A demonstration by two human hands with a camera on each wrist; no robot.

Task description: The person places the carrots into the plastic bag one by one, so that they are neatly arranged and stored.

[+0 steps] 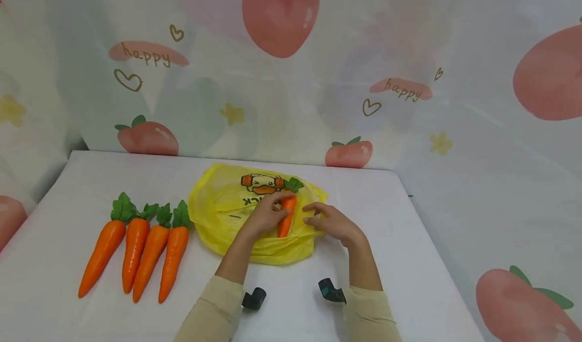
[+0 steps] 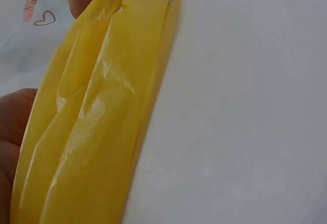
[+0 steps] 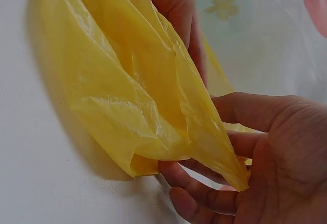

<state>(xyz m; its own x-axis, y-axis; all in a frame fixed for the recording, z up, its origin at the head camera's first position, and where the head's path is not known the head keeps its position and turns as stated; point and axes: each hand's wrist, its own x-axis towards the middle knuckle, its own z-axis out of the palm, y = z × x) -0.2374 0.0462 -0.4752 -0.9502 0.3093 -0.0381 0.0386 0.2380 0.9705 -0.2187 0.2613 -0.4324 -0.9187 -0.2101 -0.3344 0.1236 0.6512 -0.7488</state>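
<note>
A yellow plastic bag (image 1: 223,215) with a duck print lies flat in the middle of the white table (image 1: 409,261). My left hand (image 1: 276,208) grips an orange toy carrot (image 1: 286,220) with green leaves, held over the bag's right part. My right hand (image 1: 312,216) is just right of the carrot at the bag's edge. In the right wrist view, the right hand (image 3: 219,147) pinches a fold of the yellow bag (image 3: 117,81) between thumb and fingers. The left wrist view shows mostly the bag (image 2: 92,132); the carrot is hidden there.
Several more orange carrots (image 1: 136,246) lie side by side on the table's left part, leaves pointing away from me. A curtain (image 1: 291,69) printed with peaches hangs behind the table. Bare tabletop (image 2: 245,106) lies to the bag's right and front.
</note>
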